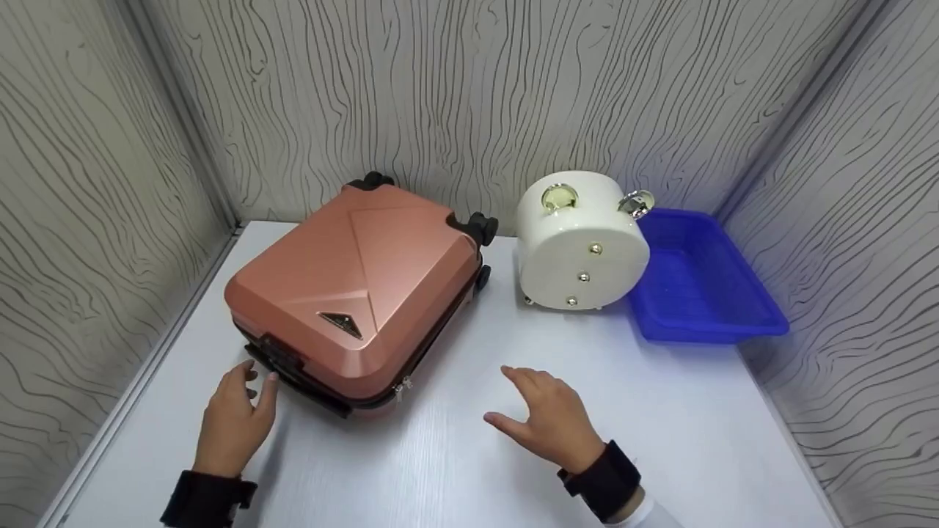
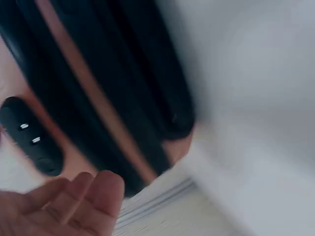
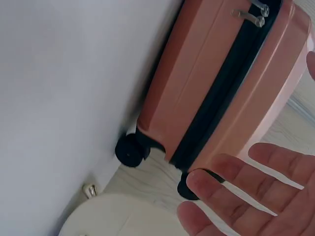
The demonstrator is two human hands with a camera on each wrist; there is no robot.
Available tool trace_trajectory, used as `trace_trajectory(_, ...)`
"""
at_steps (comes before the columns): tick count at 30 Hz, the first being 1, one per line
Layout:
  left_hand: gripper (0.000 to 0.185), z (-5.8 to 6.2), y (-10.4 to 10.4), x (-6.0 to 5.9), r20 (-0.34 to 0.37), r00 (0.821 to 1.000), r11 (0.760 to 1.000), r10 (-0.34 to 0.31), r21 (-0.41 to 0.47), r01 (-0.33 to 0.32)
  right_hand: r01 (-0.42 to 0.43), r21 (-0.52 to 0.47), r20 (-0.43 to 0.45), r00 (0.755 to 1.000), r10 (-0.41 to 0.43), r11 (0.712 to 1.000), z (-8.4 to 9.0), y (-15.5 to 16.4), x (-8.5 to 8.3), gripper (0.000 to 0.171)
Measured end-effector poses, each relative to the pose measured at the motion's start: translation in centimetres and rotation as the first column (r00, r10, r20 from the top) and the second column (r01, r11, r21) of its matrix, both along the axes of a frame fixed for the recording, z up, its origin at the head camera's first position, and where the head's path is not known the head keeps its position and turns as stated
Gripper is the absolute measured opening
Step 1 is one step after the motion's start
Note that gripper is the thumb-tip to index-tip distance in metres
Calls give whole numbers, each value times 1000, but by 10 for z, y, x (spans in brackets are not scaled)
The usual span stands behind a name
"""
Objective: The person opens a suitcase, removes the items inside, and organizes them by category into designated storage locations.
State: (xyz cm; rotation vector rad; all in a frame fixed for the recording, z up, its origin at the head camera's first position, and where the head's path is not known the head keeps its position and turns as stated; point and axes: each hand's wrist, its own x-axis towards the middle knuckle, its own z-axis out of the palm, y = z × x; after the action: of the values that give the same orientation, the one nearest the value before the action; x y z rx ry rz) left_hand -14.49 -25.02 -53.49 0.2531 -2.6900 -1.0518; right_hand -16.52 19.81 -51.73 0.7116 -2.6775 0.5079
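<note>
A rose-pink hard-shell suitcase (image 1: 352,271) lies flat on the white table, its black wheels toward the back wall. My left hand (image 1: 236,414) is beside the suitcase's front left corner, close to its black handle (image 1: 293,378), fingers loosely bent around nothing. In the left wrist view, the fingertips (image 2: 106,189) overlap the suitcase's dark-trimmed end. My right hand (image 1: 546,418) hovers over the table right of the suitcase, thumb and fingers spread and holding nothing. Two metal zipper pulls (image 3: 253,17) hang on the suitcase's side in the right wrist view.
A cream round case (image 1: 583,242) shaped like an alarm clock, with gold knobs and small feet, stands right of the suitcase. Behind it to the right sits a blue plastic basin (image 1: 722,330). Wood-grain patterned walls (image 1: 440,88) enclose the table (image 1: 440,469) on three sides.
</note>
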Motion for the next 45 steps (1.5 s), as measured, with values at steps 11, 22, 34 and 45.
trace_trajectory(11,82,-11,-12,-39,273,950,810,-149,585,-41,-119,-42,195,973,125,992,-35,-61,-20,59)
trace_trajectory(22,51,-28,-3,-48,243,960,641,-142,761,-97,-58,-237,171,980,100,970,-35,-125,-16,116)
trace_trajectory(34,26,-31,51,-37,198,969,560,-147,824,-84,23,-316,115,993,15,949,-11,-132,-25,125)
trace_trajectory(45,44,-39,115,-27,192,964,487,-183,869,-81,-92,-345,161,974,156,934,-2,-51,-58,120)
